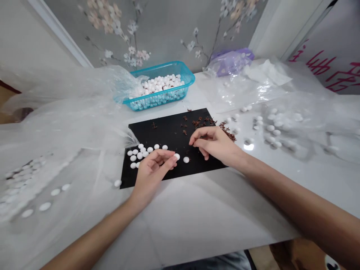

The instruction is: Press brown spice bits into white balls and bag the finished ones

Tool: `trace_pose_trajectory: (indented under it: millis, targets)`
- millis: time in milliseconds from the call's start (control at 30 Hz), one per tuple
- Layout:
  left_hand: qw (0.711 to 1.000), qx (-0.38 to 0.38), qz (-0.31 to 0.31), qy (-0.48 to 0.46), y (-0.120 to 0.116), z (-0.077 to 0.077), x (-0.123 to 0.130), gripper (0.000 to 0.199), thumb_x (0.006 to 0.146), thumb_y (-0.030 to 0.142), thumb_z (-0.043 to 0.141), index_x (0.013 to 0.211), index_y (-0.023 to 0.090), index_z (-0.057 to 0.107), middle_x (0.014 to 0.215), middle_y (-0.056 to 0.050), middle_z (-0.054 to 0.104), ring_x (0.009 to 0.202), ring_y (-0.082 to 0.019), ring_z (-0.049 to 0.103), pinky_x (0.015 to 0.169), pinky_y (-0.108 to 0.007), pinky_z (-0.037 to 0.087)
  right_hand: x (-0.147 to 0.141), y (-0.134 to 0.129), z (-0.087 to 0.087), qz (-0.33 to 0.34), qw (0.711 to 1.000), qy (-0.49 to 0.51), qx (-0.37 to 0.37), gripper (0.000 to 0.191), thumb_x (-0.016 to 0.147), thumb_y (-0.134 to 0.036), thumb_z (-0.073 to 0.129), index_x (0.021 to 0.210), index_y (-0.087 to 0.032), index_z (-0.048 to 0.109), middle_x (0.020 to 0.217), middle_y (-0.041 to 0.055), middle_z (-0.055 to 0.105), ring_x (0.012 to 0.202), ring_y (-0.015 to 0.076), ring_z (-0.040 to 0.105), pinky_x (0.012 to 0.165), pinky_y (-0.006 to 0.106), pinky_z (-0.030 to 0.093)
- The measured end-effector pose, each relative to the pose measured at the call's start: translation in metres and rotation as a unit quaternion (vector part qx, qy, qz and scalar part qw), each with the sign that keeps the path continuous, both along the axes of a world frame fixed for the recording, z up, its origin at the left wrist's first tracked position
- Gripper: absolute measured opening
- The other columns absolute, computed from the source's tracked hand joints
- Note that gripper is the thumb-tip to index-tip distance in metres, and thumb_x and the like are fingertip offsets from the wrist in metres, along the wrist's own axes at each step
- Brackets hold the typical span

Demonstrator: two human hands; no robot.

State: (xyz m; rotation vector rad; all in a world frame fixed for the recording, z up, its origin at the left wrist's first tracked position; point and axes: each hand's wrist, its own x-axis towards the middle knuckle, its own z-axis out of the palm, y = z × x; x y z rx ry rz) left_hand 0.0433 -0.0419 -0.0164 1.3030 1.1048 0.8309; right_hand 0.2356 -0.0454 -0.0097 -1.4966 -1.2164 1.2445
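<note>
My left hand [154, 165] pinches a small white ball [177, 156] between thumb and index finger over the black mat [165, 129]. Another white ball [186, 159] lies on the mat just right of those fingertips. Under and beside the left hand is a cluster of similar white balls [140, 155]. My right hand [209, 144] hovers over the mat's right part with thumb and index finger brought together; anything between them is too small to make out. Small brown branched pieces [199, 123] lie scattered behind the right hand, with a denser pile [227, 131] at the mat's right edge.
A turquoise plastic basket [159, 99] full of white balls with brown bits stands behind the mat. Clear plastic bags [70, 97] spread over the left side, with loose balls [45, 206] there. More plastic sheeting [309, 112], loose balls [270, 128] and a purple bag [232, 62] lie right.
</note>
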Motion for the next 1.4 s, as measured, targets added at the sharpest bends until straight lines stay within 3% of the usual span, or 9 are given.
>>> trace_pose_trajectory:
  millis: [200, 400, 733, 1067, 1400]
  targets:
    - [1.0, -0.003, 0.0, 0.0, 0.0, 0.0, -0.001, 0.01, 0.074, 0.03, 0.071, 0.079, 0.022, 0.067, 0.079, 0.004, 0.067, 0.068, -0.005, 0.061, 0.065, -0.013, 0.05, 0.001, 0.0, -0.001, -0.02, 0.994, 0.109, -0.009, 0.004, 0.07, -0.016, 0.058, 0.071, -0.015, 0.062, 0.036, -0.0081, 0.044, 0.031, 0.0048, 0.039, 0.037, 0.018, 0.035]
    - [1.0, 0.0, -0.001, -0.005, 0.001, -0.002, -0.002, 0.013, 0.074, 0.031, 0.071, 0.087, 0.026, 0.072, 0.081, 0.004, 0.069, 0.073, -0.006, 0.062, 0.068, -0.013, 0.051, -0.002, -0.004, 0.002, 0.1, 0.983, 0.153, 0.006, 0.017, 0.07, -0.026, 0.07, 0.079, -0.013, 0.066, 0.048, -0.0056, 0.054, 0.033, 0.0033, 0.041, 0.033, 0.017, 0.033]
    - [1.0, -0.011, 0.003, -0.022, 0.002, -0.002, -0.002, 0.013, 0.074, 0.029, 0.072, 0.087, 0.028, 0.073, 0.083, 0.004, 0.072, 0.073, -0.006, 0.064, 0.068, -0.012, 0.051, -0.01, -0.006, -0.004, 0.152, 0.958, 0.243, -0.031, 0.019, 0.08, -0.033, 0.063, 0.081, -0.014, 0.061, 0.043, -0.0102, 0.038, 0.036, 0.0021, 0.03, 0.032, 0.014, 0.037]
    - [0.998, -0.04, 0.02, -0.046, 0.002, -0.003, -0.002, 0.012, 0.069, 0.027, 0.075, 0.081, 0.025, 0.075, 0.079, 0.001, 0.074, 0.07, -0.007, 0.064, 0.069, -0.015, 0.052, -0.019, -0.008, -0.011, 0.134, 0.955, 0.266, -0.002, 0.021, 0.078, -0.034, 0.066, 0.079, -0.014, 0.06, 0.048, -0.0093, 0.039, 0.04, 0.0027, 0.031, 0.034, 0.015, 0.038]
    - [0.995, -0.066, 0.01, -0.067, 0.004, -0.002, -0.006, 0.013, 0.066, 0.031, 0.077, 0.078, 0.024, 0.076, 0.078, 0.0, 0.073, 0.069, -0.01, 0.064, 0.072, -0.022, 0.053, -0.025, -0.013, -0.014, 0.12, 0.955, 0.271, 0.003, 0.021, 0.079, -0.037, 0.065, 0.081, -0.017, 0.057, 0.043, -0.0121, 0.03, 0.038, 0.002, 0.02, 0.035, 0.016, 0.019]
